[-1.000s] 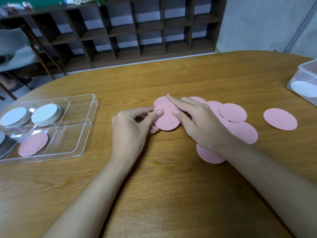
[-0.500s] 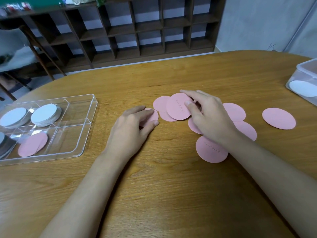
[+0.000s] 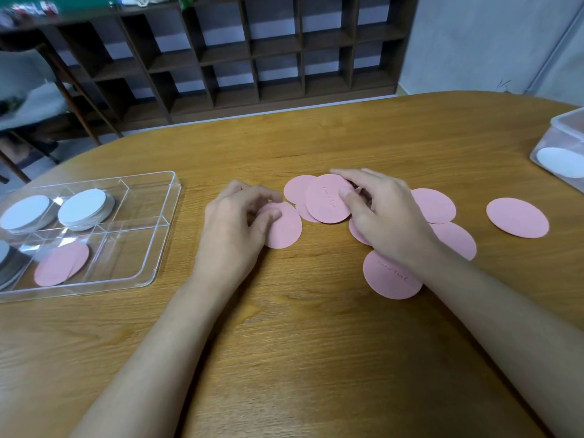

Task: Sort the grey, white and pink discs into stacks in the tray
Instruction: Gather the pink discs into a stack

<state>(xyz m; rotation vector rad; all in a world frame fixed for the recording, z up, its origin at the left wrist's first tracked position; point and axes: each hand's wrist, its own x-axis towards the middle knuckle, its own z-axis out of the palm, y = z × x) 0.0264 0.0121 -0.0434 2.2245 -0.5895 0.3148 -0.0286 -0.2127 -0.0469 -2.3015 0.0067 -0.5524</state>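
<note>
1. Logged loose pink discs (image 3: pixel 434 205) mid-tabletop (image 3: pixel 284 358), several overlapping. Logged a lone disc (image 3: pixel 517 218) apart, toward the right edge.
2. Found left hand (image 3: pixel 235 221) pinching the leftmost disc (image 3: pixel 286 230), thumb on top. Found right hand (image 3: pixel 384 216) pinching the lettered disc (image 3: pixel 327 200), thumb on its face, forefinger over its far rim.
3. Judged as gathering pinks. Slide each thin disc over a neighbour's rim to raise an edge, not by prying at the wood. Square the held discs before lifting.
4. Located tray (image 3: pixel 159 245) at the left edge, with a fanned pink stack (image 3: pixel 61 263) in a near compartment, white stacks (image 3: pixel 85 208) behind and a grey stack (image 3: pixel 8 265) cut off by the frame.
5. Lower flat onto the pink stack only, then straighten the fan.
6. Noted a clear box (image 3: pixel 565 128) at the right edge holding a white disc (image 3: pixel 561 161).
</note>
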